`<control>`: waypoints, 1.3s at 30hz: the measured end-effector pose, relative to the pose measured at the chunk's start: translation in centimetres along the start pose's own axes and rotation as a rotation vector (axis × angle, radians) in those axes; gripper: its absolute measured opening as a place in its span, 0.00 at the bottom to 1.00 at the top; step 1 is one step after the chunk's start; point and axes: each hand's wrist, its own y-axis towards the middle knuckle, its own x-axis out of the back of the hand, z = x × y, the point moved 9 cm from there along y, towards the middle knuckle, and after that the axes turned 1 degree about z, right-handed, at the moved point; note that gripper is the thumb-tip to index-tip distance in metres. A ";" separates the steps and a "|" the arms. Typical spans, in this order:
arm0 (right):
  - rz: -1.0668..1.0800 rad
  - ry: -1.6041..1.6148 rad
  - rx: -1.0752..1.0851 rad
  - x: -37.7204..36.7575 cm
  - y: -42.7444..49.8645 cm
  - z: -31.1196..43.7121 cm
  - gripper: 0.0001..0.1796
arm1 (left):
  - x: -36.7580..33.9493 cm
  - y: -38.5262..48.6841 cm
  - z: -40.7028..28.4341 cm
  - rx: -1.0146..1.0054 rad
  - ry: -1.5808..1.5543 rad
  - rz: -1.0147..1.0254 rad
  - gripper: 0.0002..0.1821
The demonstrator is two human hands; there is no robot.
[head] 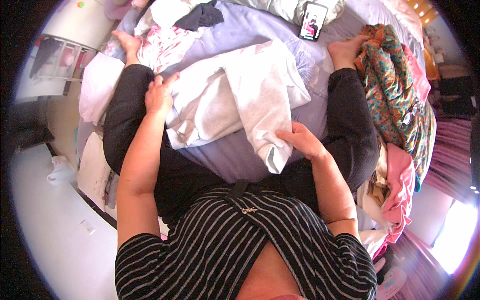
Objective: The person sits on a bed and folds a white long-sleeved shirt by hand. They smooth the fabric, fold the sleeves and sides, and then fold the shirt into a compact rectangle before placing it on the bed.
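A white long-sleeved garment [210,101] lies partly folded on the grey-purple bedsheet [225,157] between my outstretched legs. One sleeve [258,105] is laid down over it towards my body, its cuff opening facing me. My right hand [302,140] pinches this sleeve near the cuff, thumb on top and the other fingers partly hidden. On the garment's left edge rests my left hand [159,95], fingers spread; whether it pinches any cloth cannot be told.
A smartphone [313,21] with a lit screen lies beyond the garment. Pink-and-white cloth [163,45] and a black cloth [200,15] are at the upper left. On the right are a patterned orange-and-green cloth [390,75], glasses [408,115] and a pink cloth [401,187].
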 end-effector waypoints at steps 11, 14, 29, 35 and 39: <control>0.128 0.140 0.040 1.5 -1.9 2.5 0.15 | -2.2 -1.7 -1.3 -0.009 0.213 0.185 0.31; 0.151 -0.081 -0.079 1.7 -1.9 1.5 0.15 | -3.2 -2.6 -2.1 -0.004 0.066 0.311 0.32; 0.112 0.492 -0.007 -0.2 0.2 1.4 0.18 | 8.3 -17.1 -27.0 -0.708 -1.198 0.211 0.66; 0.242 0.463 0.163 -1.1 -0.3 4.2 0.16 | 8.9 -14.4 -23.1 -0.446 -1.279 0.022 0.34; -0.122 0.205 0.347 2.4 1.5 6.5 0.12 | 7.6 -12.3 -20.8 -0.269 -1.549 0.133 0.21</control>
